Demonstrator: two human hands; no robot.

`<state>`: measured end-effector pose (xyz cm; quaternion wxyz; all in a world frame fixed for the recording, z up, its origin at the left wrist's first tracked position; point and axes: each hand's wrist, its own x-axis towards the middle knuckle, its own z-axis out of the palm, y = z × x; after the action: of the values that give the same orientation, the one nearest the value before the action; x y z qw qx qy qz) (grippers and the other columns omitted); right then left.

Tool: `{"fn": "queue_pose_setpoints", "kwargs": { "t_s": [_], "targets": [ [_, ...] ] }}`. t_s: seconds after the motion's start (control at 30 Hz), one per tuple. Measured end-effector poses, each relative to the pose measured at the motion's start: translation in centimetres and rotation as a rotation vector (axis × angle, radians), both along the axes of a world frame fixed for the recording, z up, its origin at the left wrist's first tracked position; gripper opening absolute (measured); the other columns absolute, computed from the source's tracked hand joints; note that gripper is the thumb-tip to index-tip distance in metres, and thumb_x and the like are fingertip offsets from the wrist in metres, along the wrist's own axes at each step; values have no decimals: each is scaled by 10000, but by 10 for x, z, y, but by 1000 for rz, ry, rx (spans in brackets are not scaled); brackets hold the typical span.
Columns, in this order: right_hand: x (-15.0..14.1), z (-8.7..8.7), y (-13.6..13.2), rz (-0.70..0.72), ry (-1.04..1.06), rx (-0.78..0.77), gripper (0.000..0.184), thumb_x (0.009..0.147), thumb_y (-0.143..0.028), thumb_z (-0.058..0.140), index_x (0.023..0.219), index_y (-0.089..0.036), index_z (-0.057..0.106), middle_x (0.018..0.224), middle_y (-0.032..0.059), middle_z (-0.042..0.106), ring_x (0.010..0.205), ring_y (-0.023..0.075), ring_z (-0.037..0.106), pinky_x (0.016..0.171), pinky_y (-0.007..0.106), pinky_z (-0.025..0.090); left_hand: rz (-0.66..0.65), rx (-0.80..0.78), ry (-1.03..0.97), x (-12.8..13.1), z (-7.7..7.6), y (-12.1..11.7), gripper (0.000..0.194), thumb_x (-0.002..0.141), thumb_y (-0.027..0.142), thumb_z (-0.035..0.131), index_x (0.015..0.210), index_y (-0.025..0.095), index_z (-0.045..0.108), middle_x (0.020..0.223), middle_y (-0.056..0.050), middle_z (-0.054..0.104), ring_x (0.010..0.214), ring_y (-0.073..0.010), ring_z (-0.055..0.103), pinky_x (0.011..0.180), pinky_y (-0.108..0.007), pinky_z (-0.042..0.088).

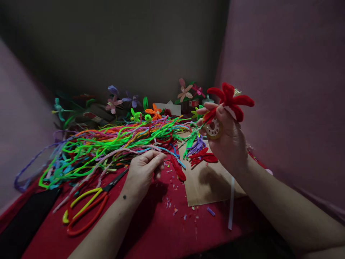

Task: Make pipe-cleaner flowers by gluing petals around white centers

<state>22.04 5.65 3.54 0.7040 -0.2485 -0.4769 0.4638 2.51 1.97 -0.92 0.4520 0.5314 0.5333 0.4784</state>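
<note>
My right hand (229,140) is raised over the table at the right, closed around a red pipe-cleaner flower (230,99) and a small roll of tape (214,128); a pale strip (231,203) hangs down below it. My left hand (144,169) rests low at the centre with its fingers curled and pinched at the edge of a big tangle of coloured pipe cleaners (107,144); what it pinches is too small to make out. Loose red petal pieces (202,156) lie on a brown paper sheet (212,183).
Scissors with yellow and red handles (88,207) lie on the red cloth (161,230) left of my left arm. Several finished flowers (155,111) stand along the back by the dark wall. Small cut scraps litter the cloth. A black patch (24,223) lies at the lower left.
</note>
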Motion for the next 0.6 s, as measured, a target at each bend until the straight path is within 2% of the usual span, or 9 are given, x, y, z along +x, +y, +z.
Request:
{"fn": "queue_pose_setpoints", "kwargs": {
  "t_s": [0.13,0.27,0.4,0.5,0.6],
  "targets": [
    [-3,-4,1,27,7,-3,217,849,-389,496,905,-244,647,896,12,645,634,107,538,518,243,383,-8,23,-3,-1,-1,-1,210,771,318,603,645,151,584,540,41,537,385,-52,439,383,-182,313],
    [-15,-14,-5,55,-44,-74,243,827,-405,540,914,-223,676,840,25,650,643,120,519,501,234,371,45,69,-35,-1,3,-3,220,801,353,565,761,145,624,564,32,549,416,-62,453,406,-187,341],
    [-31,-32,-13,172,-111,-197,247,822,-401,554,909,-218,695,798,35,651,665,137,526,494,233,358,50,171,-68,3,7,-9,214,802,343,570,912,166,615,782,-7,626,607,-100,561,542,-210,446],
    [-41,-45,-18,261,-92,-207,227,811,-373,579,939,-229,700,864,37,672,730,151,566,560,250,409,20,294,79,9,5,-16,217,786,317,598,961,190,592,889,-17,639,767,-136,606,678,-237,481],
    [-48,-50,-24,314,-105,-212,209,802,-368,595,914,-233,708,923,29,684,810,168,600,704,293,464,17,454,386,13,-2,-20,274,780,298,613,1027,193,559,889,-24,649,797,-152,617,721,-248,474]
  ]
}}
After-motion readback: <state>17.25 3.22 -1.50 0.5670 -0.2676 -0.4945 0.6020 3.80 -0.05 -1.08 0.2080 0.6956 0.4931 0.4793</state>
